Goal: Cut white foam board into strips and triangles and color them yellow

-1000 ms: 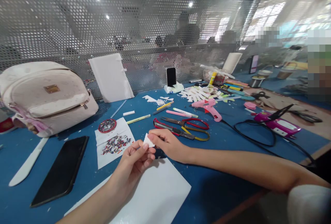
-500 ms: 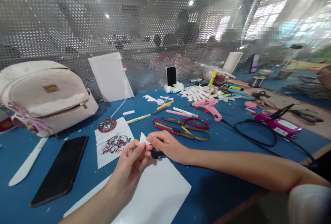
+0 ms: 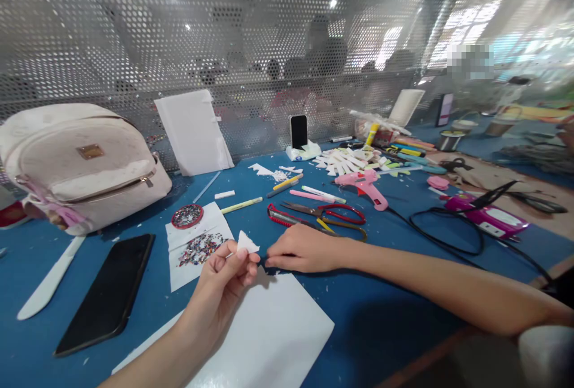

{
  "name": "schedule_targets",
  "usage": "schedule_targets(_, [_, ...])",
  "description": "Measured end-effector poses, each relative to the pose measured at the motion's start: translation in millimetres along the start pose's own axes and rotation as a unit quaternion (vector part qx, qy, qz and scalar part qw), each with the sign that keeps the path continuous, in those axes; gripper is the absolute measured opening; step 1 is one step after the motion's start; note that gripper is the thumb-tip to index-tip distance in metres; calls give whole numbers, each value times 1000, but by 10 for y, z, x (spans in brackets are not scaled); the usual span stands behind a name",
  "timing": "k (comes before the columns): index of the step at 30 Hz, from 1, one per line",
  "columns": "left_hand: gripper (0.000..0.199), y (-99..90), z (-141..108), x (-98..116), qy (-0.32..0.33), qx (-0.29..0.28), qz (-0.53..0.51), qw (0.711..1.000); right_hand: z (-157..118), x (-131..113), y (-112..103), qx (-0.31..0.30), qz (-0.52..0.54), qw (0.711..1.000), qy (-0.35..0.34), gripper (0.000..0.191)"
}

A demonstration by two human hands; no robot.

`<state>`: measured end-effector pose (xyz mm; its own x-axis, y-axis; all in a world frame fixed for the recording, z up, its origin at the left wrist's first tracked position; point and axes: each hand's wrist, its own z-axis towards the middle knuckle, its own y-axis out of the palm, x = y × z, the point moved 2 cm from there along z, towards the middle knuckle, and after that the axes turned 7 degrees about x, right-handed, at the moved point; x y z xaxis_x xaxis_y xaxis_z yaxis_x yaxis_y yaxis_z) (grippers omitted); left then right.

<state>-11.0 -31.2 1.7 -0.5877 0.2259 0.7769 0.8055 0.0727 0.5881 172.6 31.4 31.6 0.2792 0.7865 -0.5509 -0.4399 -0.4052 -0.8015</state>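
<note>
Pinched between the thumb and fingers of my left hand (image 3: 224, 271) is a small white triangular piece (image 3: 246, 243), its point upward. Just to its right, my right hand (image 3: 309, 249) is low over the table with curled fingers pressed together; whatever they hold, if anything, is hidden. A white sheet (image 3: 278, 322) lies below both hands. Behind my right hand are a red box cutter (image 3: 280, 215) and scissors (image 3: 309, 208) with red and yellow handles. Left of my left hand, colourful small gems (image 3: 201, 249) are spread on white paper (image 3: 179, 277), beside a round red-rimmed dish (image 3: 187, 216) of them.
A dark phone (image 3: 107, 292) and white plastic knife (image 3: 49, 283) lie at left, before a pale backpack (image 3: 85, 167). Farther back are a pink glue gun (image 3: 363, 185) with a trailing black cord, several markers and a pile of white pieces (image 3: 343, 161). A perforated metal panel (image 3: 179, 47) stands behind.
My right hand has let go of the white triangular piece and moved right and down towards the table. My left hand still holds the piece, slightly farther left.
</note>
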Motion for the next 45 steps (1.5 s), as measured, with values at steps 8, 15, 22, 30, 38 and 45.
schedule_targets(8, [28, -7, 0, 24, 1, -13, 10, 1000, 18, -11, 117, -83, -250, 964, -27, 30])
schedule_targets(15, [26, 9, -24, 37, 1, -29, 24, 999, 10, -49, 128, -77, -246, 966, -26, 23])
schedule_targets(22, [25, 12, -34, 32, 10, -37, 34, 999, 9, 53, 170, -29, -207, 978, -26, 24])
schedule_targets(30, [26, 11, -45, 51, 3, -42, 34, 999, 16, 111, 155, -9, -162, 987, -8, 28])
schedule_targets(38, [27, 15, -40, 49, 5, -53, 39, 998, 13, -24, 99, -69, -236, 969, -34, 27])
schedule_targets(45, [28, 31, -51, 51, 6, -53, 42, 998, 22, -65, 128, -93, -252, 962, -55, 24])
